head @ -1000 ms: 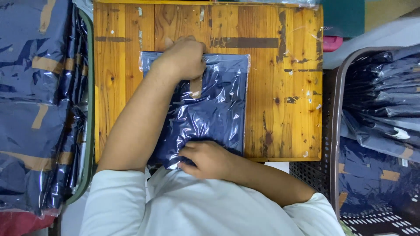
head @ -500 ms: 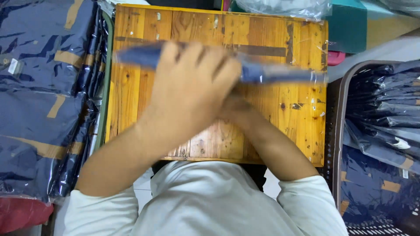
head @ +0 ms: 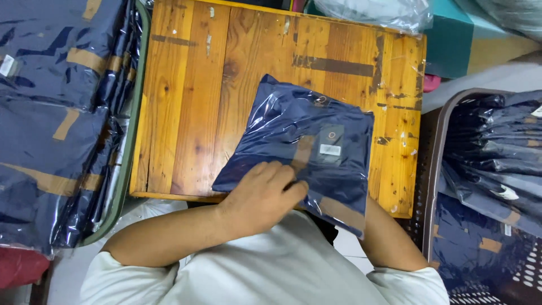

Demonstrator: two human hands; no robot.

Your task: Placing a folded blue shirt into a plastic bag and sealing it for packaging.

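**Bagged garment flat on table, left hand pressing**

Your left hand (head: pixel 261 199) lies palm-down, fingers together, on the near edge of the navy bagged garment (head: pixel 307 144); not clamped. The garment extends ahead of that hand, on the wooden table (head: pixel 186 101). Your right hand is hidden beneath the bag's right near corner; grip cannot be told.

right hand hidden beneath the bagged navy garment (head: pixel 307 152) — grip unseen, basket (head: pixel 432 169) cut off at right edge
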